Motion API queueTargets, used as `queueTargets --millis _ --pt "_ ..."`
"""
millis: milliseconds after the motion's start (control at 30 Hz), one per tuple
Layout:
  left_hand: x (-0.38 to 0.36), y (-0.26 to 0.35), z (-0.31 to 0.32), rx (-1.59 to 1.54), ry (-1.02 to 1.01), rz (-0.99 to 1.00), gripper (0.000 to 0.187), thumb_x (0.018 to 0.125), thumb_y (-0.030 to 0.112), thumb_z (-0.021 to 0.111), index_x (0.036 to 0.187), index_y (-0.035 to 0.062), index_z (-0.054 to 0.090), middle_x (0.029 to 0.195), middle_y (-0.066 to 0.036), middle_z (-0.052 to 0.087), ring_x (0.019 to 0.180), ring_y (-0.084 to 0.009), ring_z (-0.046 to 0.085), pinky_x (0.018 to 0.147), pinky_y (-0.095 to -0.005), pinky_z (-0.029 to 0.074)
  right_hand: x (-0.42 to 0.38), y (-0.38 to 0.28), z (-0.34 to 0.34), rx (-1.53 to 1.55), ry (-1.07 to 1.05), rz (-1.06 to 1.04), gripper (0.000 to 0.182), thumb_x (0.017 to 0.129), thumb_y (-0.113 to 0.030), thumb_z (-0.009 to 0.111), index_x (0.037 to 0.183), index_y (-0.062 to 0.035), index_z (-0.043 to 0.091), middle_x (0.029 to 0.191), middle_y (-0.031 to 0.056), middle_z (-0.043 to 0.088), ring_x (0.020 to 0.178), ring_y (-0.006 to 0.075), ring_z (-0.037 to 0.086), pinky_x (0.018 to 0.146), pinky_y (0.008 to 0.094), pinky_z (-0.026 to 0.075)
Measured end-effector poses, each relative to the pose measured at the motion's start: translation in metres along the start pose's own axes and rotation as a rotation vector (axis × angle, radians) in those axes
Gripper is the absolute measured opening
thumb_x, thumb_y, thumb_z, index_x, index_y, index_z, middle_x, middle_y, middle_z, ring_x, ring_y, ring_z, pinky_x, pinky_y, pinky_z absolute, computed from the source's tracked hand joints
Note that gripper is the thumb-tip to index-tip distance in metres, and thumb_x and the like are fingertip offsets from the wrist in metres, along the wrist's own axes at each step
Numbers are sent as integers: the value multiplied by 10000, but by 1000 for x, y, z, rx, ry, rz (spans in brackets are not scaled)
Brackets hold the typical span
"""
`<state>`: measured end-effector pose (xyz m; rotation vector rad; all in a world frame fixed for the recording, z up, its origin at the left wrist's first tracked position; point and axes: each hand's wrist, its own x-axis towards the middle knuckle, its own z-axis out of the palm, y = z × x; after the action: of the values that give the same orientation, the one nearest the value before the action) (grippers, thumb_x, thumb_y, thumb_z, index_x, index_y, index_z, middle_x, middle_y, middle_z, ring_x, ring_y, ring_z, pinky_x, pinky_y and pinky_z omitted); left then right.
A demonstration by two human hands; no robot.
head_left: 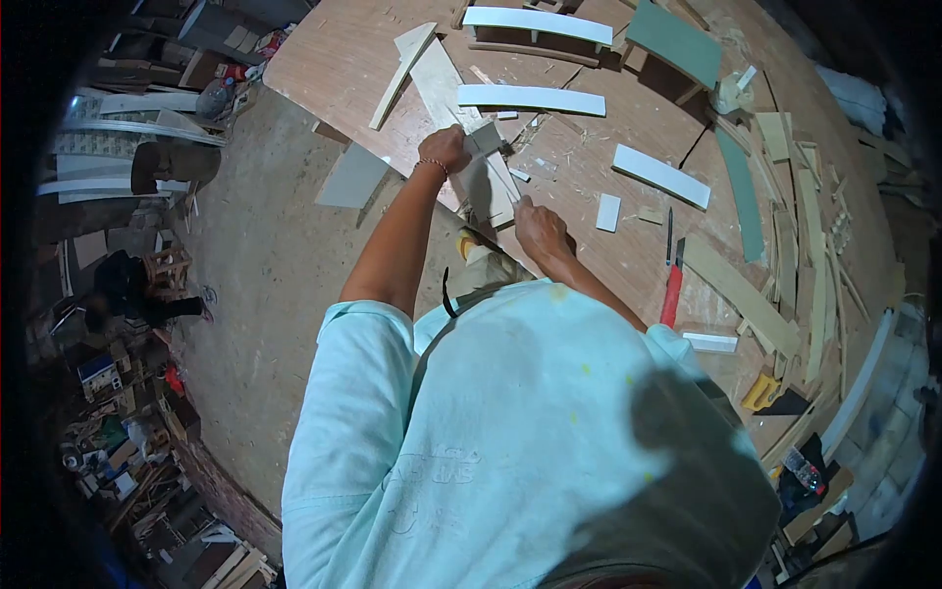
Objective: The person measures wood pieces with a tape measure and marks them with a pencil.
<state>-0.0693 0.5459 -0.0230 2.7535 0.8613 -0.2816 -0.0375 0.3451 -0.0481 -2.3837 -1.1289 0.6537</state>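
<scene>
My left hand [446,149] is closed on a small grey block [483,139], which rests over a long pale board [437,79] at the table's near edge. To its right, my right hand [543,234] has its fingers wrapped round something thin, too small to make out, by the board's near end. Small white offcuts and shavings lie between and beyond my hands. A curved white strip [533,99] lies just past them, and a small white rectangle [607,212] lies to the right of my right hand.
The wooden table [324,49] bears a green-topped piece [675,41], a red-handled tool [672,294], a yellow-handled saw [761,392] and many wood strips at the right. A person [123,285] sits at the far left, near piled scraps.
</scene>
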Motion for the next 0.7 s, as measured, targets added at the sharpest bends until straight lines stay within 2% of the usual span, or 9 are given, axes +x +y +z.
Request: queueTargets --millis 67,133,167,200,267,400,533,600,700 --pt "-4 2 0 26 1 1 250 606 135 532 799 -5 458 771 -190 562 728 -313 557 637 -386 447 -1 4 7 33 -9 27 304 824 -238 300 806 27 448 654 254 532 656 389 542 586 465 426" --pt "-17 8 10 21 143 45 183 617 97 518 757 5 443 758 -189 557 688 -310 560 580 -387 453 -1 -5 -6 24 -15 27 303 823 -234 300 806 29 449 659 253 533 664 387 541 588 468 423" --pt "-22 10 22 46 282 74 116 632 50 493 724 25 428 712 -175 546 626 -302 558 521 -398 446 -1 -10 -10 14 -32 24 301 821 -231 301 806 31 450 665 252 534 672 385 541 591 471 420" --pt "-30 18 25 44 349 53 92 653 39 473 732 38 427 678 -149 525 611 -279 552 519 -377 442 5 -11 -8 16 -27 22 301 821 -231 301 806 31 450 665 252 534 672 385 541 591 471 420" --pt "-38 26 31 67 451 45 188 611 44 532 744 32 401 696 -147 512 604 -281 537 499 -348 427 25 -16 0 21 17 -35 293 817 -217 299 807 32 452 679 245 539 671 376 544 583 469 420" --pt "-40 30 31 80 404 -2 203 592 34 543 749 22 416 709 -153 514 620 -290 539 521 -366 426 40 -24 1 70 49 -55 272 813 -208 303 808 18 454 693 237 545 667 370 549 589 467 422" --pt "-26 17 20 2 323 -19 218 593 55 564 756 11 425 718 -175 532 648 -309 546 544 -382 429 21 -7 8 -5 36 -28 275 816 -224 313 807 12 453 684 237 543 673 374 547 591 472 420" --pt "-21 14 16 6 267 -8 121 630 50 515 729 7 459 726 -188 552 656 -310 560 554 -377 443 -1 -1 0 -29 -68 70 293 822 -245 308 809 10 452 678 235 541 678 376 546 599 476 418" --pt "-18 5 6 -32 158 -32 172 620 109 542 742 8 476 744 -197 558 728 -314 554 613 -380 439 0 -3 -9 -18 -66 80 307 810 -261 339 829 16 470 722 247 541 709 380 540 632 456 420"
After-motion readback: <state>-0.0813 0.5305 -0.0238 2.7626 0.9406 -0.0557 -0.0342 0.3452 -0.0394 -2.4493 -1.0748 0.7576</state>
